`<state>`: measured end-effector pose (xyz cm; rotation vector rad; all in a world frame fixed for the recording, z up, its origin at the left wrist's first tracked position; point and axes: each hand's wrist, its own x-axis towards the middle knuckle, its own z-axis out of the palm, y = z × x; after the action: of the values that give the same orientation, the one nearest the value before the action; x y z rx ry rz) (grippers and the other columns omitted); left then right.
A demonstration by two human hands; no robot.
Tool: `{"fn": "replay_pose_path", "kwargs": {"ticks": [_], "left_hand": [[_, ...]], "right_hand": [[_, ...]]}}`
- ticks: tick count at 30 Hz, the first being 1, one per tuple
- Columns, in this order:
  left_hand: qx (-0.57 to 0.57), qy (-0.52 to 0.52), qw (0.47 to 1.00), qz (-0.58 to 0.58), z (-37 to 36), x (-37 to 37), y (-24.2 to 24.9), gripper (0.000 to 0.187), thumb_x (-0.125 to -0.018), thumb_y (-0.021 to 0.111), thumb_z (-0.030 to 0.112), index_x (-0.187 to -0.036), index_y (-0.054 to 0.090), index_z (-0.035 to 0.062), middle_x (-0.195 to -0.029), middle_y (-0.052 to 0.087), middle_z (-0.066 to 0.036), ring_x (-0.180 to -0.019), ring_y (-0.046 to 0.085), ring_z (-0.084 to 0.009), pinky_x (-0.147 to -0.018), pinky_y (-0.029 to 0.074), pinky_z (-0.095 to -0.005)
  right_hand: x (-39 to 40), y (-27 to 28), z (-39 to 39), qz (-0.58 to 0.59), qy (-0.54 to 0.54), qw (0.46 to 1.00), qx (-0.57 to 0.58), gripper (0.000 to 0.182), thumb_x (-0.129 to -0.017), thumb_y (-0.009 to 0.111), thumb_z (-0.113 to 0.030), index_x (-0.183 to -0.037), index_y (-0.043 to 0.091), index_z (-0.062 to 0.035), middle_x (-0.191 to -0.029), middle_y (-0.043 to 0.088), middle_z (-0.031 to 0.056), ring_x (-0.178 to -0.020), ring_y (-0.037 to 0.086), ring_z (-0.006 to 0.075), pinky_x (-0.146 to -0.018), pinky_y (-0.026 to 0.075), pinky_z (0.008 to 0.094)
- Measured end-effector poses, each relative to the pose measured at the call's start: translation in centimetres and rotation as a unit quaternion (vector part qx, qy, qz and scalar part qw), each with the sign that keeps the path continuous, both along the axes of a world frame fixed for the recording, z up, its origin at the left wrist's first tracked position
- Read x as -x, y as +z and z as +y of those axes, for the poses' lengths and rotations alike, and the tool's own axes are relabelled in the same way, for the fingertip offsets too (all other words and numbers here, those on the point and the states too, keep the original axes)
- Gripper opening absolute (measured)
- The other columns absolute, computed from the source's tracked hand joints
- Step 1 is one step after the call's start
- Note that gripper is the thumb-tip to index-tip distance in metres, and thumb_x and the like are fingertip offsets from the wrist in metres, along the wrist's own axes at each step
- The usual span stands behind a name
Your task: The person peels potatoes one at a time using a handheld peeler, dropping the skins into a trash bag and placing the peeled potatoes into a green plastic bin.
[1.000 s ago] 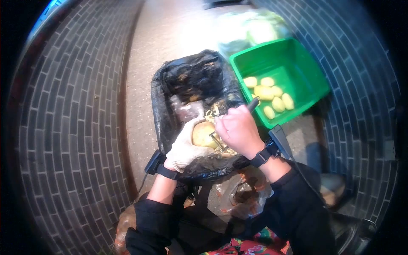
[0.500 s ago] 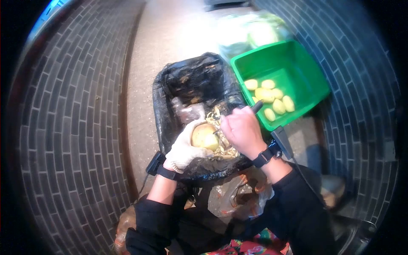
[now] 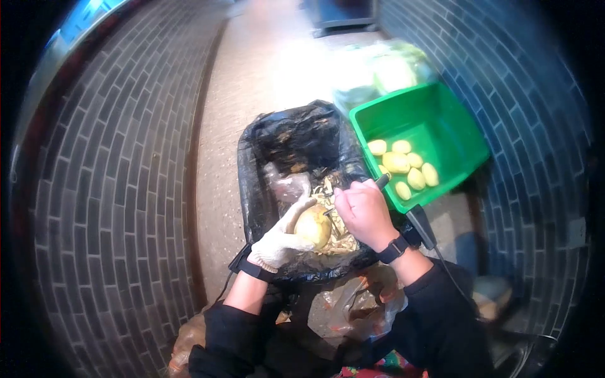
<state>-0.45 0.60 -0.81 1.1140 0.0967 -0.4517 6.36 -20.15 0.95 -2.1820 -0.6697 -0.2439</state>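
Note:
My left hand (image 3: 282,241), in a white knit glove, grips a large, mostly peeled potato (image 3: 313,228) over a bin lined with a black bag (image 3: 257,183). My bare right hand (image 3: 365,214) is closed round a peeler (image 3: 382,182). Its dark handle sticks out above the fist, and its thin end is at the potato's upper right side; the blade is too small to make out clearly. Below both hands, pale peelings (image 3: 340,241) lie in the bin beside a crumpled clear plastic bag (image 3: 291,188).
A green tub (image 3: 450,135) with several peeled potatoes (image 3: 396,162) stands right of the bin. Behind it is a plastic bag of green vegetables (image 3: 394,69). Brick walls (image 3: 120,183) rise on both sides. Clear plastic (image 3: 356,305) lies before my lap, and a dark wheeled unit (image 3: 343,16) stands farther off.
The view has tilted, so bin and tub appear lower. My gloved hand has turned the potato a little, its fingers now more extended; the peeler remains at its right side.

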Motion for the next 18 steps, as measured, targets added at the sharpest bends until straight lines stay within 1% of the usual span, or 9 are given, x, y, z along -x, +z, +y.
{"fn": "replay_pose_path", "kwargs": {"ticks": [2,4,6,7,9,11,12,16,18], "left_hand": [[0.073,-0.05,0.996,0.028,-0.8,0.1,0.6,0.094,-0.069,0.082,0.011,-0.15,0.036,0.0054,-0.142,0.05,-0.011,-0.124,0.054,-0.0233,-0.102,0.048,-0.036],[0.116,-0.054,0.99,0.056,-1.3,0.1,0.0,0.099,-0.064,0.085,0.005,-0.15,0.035,0.0034,-0.137,0.054,-0.013,-0.123,0.055,-0.0215,-0.104,0.046,-0.0334],[0.035,-0.063,0.997,0.031,-1.5,0.1,-1.0,0.094,-0.068,0.088,0.007,-0.148,0.038,0.003,-0.132,0.058,-0.011,-0.119,0.057,-0.0194,-0.103,0.047,-0.0328],[0.036,-0.062,0.997,0.032,-1.5,0.3,-1.0,0.094,-0.068,0.088,0.007,-0.148,0.038,0.003,-0.132,0.058,-0.011,-0.119,0.057,-0.0194,-0.103,0.047,-0.0328],[-0.102,-0.052,0.993,0.001,-1.7,0.4,-0.8,0.093,-0.068,0.091,0.011,-0.145,0.04,0.0031,-0.127,0.06,-0.009,-0.114,0.058,-0.0167,-0.101,0.048,-0.032],[-0.129,-0.049,0.99,-0.005,-1.7,0.3,-1.4,0.093,-0.067,0.092,0.012,-0.144,0.042,0.0035,-0.126,0.06,-0.008,-0.114,0.058,-0.016,-0.1,0.048,-0.0318],[-0.158,-0.047,0.986,-0.013,-1.7,0.3,-1.6,0.092,-0.066,0.093,0.013,-0.143,0.043,0.0038,-0.125,0.061,-0.008,-0.113,0.058,-0.0153,-0.099,0.048,-0.0315],[-0.139,-0.076,0.987,-0.019,-1.8,0.4,-1.5,0.091,-0.065,0.093,0.017,-0.141,0.046,0.0051,-0.125,0.06,-0.007,-0.112,0.058,-0.0158,-0.099,0.048,-0.0317],[-0.21,-0.116,0.97,-0.041,-1.6,0.4,-0.6,0.09,-0.063,0.094,0.02,-0.138,0.048,0.0054,-0.124,0.061,-0.007,-0.113,0.057,-0.017,-0.1,0.047,-0.0334]], "right_hand": [[0.1,-0.5,0.4,0.0,0.01,1.0,-0.007,0.046,-0.096,0.051,-0.025,-0.054,0.061,-0.008,-0.059,0.061,0.0112,-0.065,0.058,0.0306,-0.07,0.04,0.0432],[0.1,-1.3,0.7,-0.029,0.039,0.999,-0.006,0.04,-0.096,0.056,-0.015,-0.056,0.057,-0.0073,-0.057,0.056,0.0088,-0.063,0.054,0.0272,-0.067,0.038,0.0403],[0.0,-1.8,0.6,-0.031,0.05,0.998,0.002,0.039,-0.095,0.057,-0.015,-0.057,0.058,-0.0076,-0.058,0.058,0.0081,-0.063,0.055,0.0269,-0.067,0.039,0.0401],[-0.1,-1.6,0.5,-0.061,0.032,0.997,0.032,0.038,-0.094,0.057,-0.015,-0.056,0.059,-0.008,-0.058,0.059,0.0072,-0.063,0.055,0.0268,-0.068,0.04,0.04],[-0.2,-0.9,0.3,-0.088,0.016,0.994,0.062,0.038,-0.093,0.058,-0.015,-0.055,0.059,-0.0085,-0.059,0.06,0.0064,-0.064,0.056,0.0266,-0.068,0.04,0.0399],[0.0,-0.3,0.4,-0.102,0.021,0.992,0.076,0.04,-0.091,0.058,-0.022,-0.054,0.064,-0.0106,-0.059,0.064,0.0071,-0.065,0.06,0.0248,-0.071,0.042,0.0411],[0.2,-0.6,0.7,-0.1,0.021,0.992,0.076,0.04,-0.091,0.058,-0.022,-0.054,0.064,-0.0106,-0.059,0.064,0.0071,-0.065,0.06,0.0248,-0.071,0.042,0.0411],[0.5,-2.9,0.7,-0.062,0.059,0.996,0.023,0.037,-0.089,0.06,-0.019,-0.054,0.064,-0.0119,-0.055,0.062,0.0047,-0.063,0.06,0.024,-0.07,0.044,0.0396],[-1.1,-4.3,-0.9,-0.19,-0.012,0.954,0.231,0.034,-0.088,0.061,-0.018,-0.055,0.065,-0.0121,-0.055,0.062,0.0048,-0.063,0.06,0.024,-0.069,0.044,0.0411]]}}
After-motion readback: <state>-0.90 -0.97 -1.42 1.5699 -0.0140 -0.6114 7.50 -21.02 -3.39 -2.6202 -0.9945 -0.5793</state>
